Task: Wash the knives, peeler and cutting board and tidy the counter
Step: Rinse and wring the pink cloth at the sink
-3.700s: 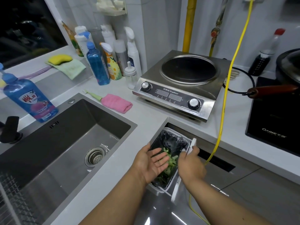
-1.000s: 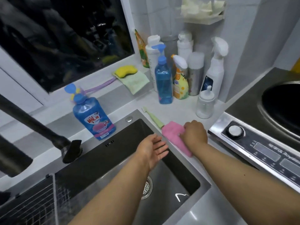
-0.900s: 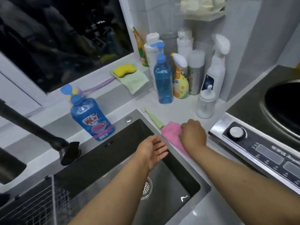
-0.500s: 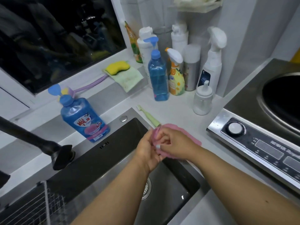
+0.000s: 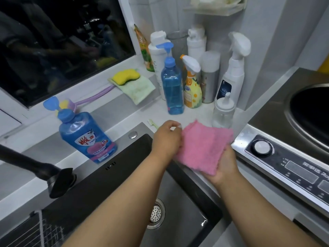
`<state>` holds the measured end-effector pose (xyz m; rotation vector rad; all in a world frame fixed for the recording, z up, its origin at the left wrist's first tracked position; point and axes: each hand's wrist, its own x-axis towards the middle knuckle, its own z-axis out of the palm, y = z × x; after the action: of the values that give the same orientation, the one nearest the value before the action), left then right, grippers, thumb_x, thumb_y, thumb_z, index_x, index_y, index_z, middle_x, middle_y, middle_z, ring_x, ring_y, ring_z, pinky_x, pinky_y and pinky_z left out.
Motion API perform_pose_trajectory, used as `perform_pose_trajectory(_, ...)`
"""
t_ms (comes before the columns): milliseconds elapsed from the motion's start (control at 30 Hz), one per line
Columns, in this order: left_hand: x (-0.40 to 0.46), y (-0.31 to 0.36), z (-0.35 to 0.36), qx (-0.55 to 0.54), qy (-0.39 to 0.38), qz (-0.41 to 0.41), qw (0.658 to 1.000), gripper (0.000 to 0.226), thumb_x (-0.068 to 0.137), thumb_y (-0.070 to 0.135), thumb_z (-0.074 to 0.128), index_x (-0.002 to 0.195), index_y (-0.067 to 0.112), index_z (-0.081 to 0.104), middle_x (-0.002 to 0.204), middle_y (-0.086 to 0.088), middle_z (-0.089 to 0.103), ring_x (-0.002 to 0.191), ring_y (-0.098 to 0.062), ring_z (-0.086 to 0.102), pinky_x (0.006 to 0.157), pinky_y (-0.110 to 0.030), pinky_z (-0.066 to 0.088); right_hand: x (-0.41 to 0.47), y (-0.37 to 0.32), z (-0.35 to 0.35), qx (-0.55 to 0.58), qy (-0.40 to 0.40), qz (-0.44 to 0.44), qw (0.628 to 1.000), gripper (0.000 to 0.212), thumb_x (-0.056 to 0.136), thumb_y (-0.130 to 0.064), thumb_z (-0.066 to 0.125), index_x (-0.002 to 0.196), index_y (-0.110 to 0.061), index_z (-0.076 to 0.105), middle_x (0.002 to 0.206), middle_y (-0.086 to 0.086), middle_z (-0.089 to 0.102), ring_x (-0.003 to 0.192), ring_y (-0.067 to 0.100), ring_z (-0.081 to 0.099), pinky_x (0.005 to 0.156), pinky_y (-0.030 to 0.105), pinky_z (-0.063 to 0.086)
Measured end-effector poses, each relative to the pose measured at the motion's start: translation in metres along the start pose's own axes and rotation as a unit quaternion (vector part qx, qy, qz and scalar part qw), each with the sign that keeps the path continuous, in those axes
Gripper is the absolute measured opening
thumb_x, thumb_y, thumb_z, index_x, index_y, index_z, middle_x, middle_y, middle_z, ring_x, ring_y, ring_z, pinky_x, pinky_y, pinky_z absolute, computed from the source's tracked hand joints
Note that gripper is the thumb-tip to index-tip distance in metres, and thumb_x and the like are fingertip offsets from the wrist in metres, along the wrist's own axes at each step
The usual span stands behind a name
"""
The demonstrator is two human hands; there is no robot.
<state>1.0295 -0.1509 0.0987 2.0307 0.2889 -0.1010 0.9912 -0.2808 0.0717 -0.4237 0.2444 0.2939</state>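
Note:
A pink cloth is spread open between my hands, above the sink's back right corner. My left hand pinches the cloth's upper left corner. My right hand holds its lower right part from underneath, palm up. The dark sink lies below, with a round strainer at its bottom. No knife, peeler or cutting board shows in this view.
A black faucet reaches in from the left. A blue dish-soap bottle stands behind the sink, several spray and pump bottles in the corner. A yellow sponge lies on the sill. An induction cooker sits at right.
My right hand picked the folded pink cloth up from the counter. Both hands then unfolded it, and it now hangs spread between them.

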Motion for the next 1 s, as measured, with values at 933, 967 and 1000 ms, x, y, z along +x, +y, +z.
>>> perform_pose_trajectory(933,0.02,-0.1,-0.079,0.027,0.061,0.058,0.996,0.014,0.097,0.024,0.049,0.089,0.026,0.061,0.076,0.008,0.063,0.071,-0.007,0.058,0.07,-0.027,0.048,0.19,0.095,0.014,-0.961,-0.061,-0.046,0.266,0.083,0.088,-0.069,0.025,0.151,-0.028,-0.01,0.159,0.008,-0.016,0.145,0.029,-0.017,0.117,0.048,-0.011)
perform_pose_trajectory(967,0.021,-0.105,-0.08,0.037,0.064,0.068,0.995,0.014,0.095,0.028,0.048,0.089,0.026,0.061,0.077,0.007,0.063,0.072,-0.008,0.058,0.07,-0.029,0.048,0.199,0.099,0.019,-0.96,-0.066,-0.048,0.267,0.081,0.089,-0.068,0.023,0.151,-0.028,-0.009,0.159,0.008,-0.016,0.145,0.029,-0.017,0.117,0.048,-0.011)
perform_pose_trajectory(1000,0.022,-0.11,-0.081,0.048,0.066,0.076,0.994,0.015,0.092,0.032,0.047,0.09,0.027,0.06,0.077,0.007,0.063,0.073,-0.009,0.058,0.07,-0.03,0.048,0.208,0.102,0.024,-0.96,-0.072,-0.048,0.265,0.08,0.089,-0.068,0.022,0.152,-0.028,-0.008,0.159,0.007,-0.015,0.145,0.029,-0.016,0.117,0.047,-0.011)
